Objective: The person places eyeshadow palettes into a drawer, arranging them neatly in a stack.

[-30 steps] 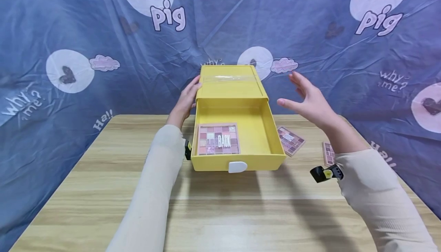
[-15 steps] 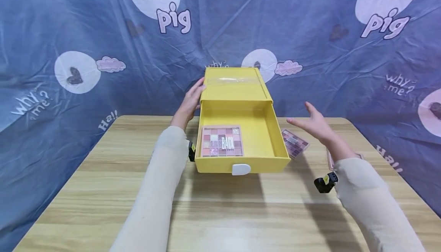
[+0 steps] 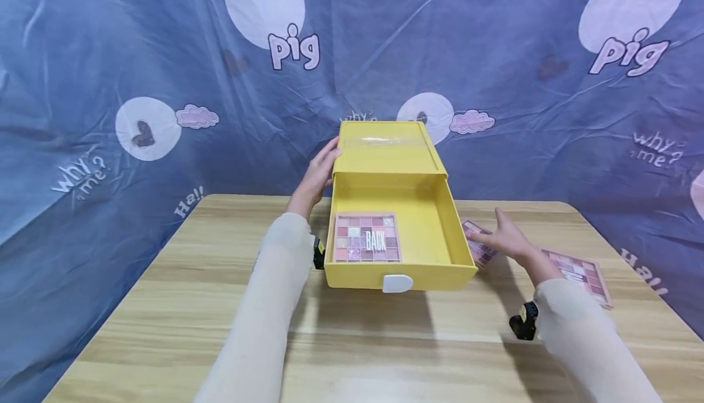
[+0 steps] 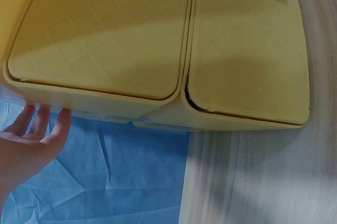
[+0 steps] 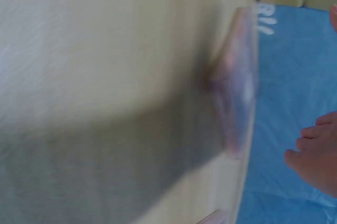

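Note:
A yellow drawer box (image 3: pixel 390 149) stands mid-table, its drawer (image 3: pixel 431 277) pulled out toward me. Inside the drawer, at the left, lies an eyeshadow palette (image 3: pixel 365 239) with "BACK" on its lid. My left hand (image 3: pixel 315 177) touches the box's left side near the back; the left wrist view shows the fingertips (image 4: pixel 62 117) against its edge. To the right of the box, my right hand (image 3: pixel 510 239) hovers with spread fingers over a second palette (image 3: pixel 483 257), partly covering it. That palette (image 5: pixel 234 89) looks blurred in the right wrist view.
A third palette (image 3: pixel 585 276) lies on the wooden table (image 3: pixel 220 305) beyond my right wrist, partly behind the sleeve. A blue printed cloth (image 3: pixel 264 122) hangs behind the table. The drawer carries a white pull tab (image 3: pixel 398 283), and clear tape crosses the box's top.
My right hand has come down from beside the box's top to above the palette on the table. The left hand stays at the box. The head view has shifted slightly.

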`<state>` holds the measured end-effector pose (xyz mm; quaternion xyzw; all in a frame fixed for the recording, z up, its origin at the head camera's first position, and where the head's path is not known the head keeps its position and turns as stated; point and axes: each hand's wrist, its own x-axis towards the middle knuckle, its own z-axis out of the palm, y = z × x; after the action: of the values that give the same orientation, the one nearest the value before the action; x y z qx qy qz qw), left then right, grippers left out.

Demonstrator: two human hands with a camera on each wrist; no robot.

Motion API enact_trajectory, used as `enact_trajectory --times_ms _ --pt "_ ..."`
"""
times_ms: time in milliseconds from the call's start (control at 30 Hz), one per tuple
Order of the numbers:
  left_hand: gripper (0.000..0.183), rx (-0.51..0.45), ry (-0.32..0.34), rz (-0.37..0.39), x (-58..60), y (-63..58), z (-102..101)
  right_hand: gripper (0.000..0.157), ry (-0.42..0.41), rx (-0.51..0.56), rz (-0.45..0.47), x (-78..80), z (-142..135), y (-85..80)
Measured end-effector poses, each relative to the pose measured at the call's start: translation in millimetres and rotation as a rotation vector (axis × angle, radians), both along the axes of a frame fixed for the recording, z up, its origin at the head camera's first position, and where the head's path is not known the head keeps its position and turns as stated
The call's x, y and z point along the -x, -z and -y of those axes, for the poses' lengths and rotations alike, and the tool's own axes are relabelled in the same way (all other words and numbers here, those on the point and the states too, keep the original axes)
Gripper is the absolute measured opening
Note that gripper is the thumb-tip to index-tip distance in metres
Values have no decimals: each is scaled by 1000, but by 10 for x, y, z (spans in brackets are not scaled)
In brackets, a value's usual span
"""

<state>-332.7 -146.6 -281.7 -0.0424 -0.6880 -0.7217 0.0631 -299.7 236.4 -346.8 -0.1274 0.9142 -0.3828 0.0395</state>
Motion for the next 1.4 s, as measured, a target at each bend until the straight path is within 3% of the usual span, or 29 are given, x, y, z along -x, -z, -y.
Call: enact_trajectory --times_ms 367,600,1000,1400 --pt "46 -13 -2 20 -34 119 -99 82 18 -229 -130 -89 -224 446" --pt "47 -12 10 30 -63 141 -89 84 29 -279 -111 -164 -254 579" --pt "46 -34 8 -5 -49 24 -17 75 38 -113 -53 -99 -183 559" --pt "47 -37 11 -16 -8 7 -18 98 70 -169 7 -102 -184 486"
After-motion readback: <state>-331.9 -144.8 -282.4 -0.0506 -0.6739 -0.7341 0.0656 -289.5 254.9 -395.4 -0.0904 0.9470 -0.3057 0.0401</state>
